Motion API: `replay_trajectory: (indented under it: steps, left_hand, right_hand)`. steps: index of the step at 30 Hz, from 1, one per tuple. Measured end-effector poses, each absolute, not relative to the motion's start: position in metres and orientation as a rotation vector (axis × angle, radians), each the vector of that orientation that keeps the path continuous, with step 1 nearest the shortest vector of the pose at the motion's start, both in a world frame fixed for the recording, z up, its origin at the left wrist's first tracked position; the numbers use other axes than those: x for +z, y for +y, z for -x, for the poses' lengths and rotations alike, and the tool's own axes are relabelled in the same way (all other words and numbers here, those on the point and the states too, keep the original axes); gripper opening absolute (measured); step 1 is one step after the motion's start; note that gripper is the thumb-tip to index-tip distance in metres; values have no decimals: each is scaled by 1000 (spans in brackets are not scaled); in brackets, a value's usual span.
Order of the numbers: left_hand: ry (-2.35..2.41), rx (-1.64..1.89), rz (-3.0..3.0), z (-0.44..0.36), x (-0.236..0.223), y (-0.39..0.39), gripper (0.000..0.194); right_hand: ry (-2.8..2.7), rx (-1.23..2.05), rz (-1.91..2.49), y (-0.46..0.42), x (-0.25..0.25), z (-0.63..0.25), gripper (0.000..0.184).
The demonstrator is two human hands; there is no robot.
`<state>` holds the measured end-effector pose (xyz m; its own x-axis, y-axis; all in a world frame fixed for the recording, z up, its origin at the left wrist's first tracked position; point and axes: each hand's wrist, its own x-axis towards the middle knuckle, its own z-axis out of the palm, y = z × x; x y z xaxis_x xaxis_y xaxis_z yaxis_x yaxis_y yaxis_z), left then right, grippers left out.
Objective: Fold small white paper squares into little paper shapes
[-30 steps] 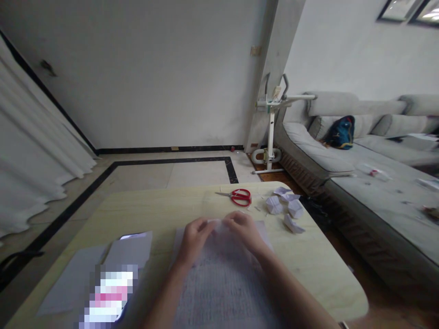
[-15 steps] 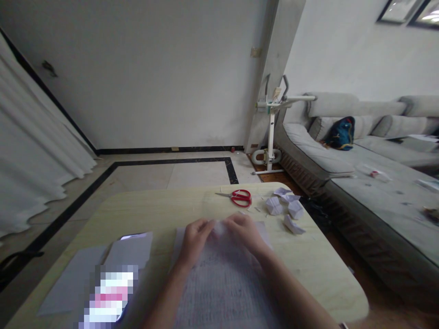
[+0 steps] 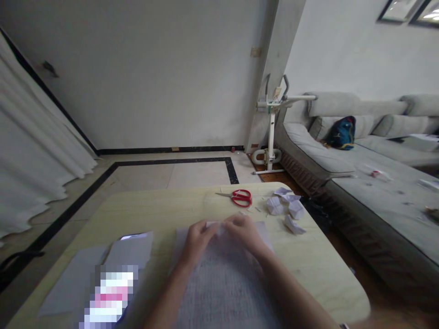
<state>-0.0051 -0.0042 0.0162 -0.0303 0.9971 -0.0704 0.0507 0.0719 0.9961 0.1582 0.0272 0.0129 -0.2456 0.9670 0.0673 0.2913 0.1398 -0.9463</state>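
Left hand [image 3: 198, 236] and right hand [image 3: 244, 231] barely shifted since earlier frame, close together. Fingers curled inward over far part of marked sheet [image 3: 222, 283]; cannot tell if pinching paper. Sheet lies on table [image 3: 318, 265], red-handled scissors [image 3: 236, 198] beyond.

The sheet [image 3: 222, 288] is matt paper, the tabletop [image 3: 161, 208] smooth wood, the curtain [image 3: 30, 151] cloth.

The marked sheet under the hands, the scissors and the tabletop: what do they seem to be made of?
The marked sheet: probably matte paper; no gloss shows around its blurred dark marks.
The scissors: grey blades, probably metal; smooth-looking red handles, likely plastic.
The tabletop: pale wood or wood-look laminate; faint grain doesn't settle which.
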Motion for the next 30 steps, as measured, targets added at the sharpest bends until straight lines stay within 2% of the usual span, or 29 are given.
replay_trajectory:
  steps: [30]
  left_hand:
    - [1434, 1264, -1095, 1, 19, -5, 31]
  right_hand:
    - [-1540, 1258, 1233, 25, 11, -155, 29]
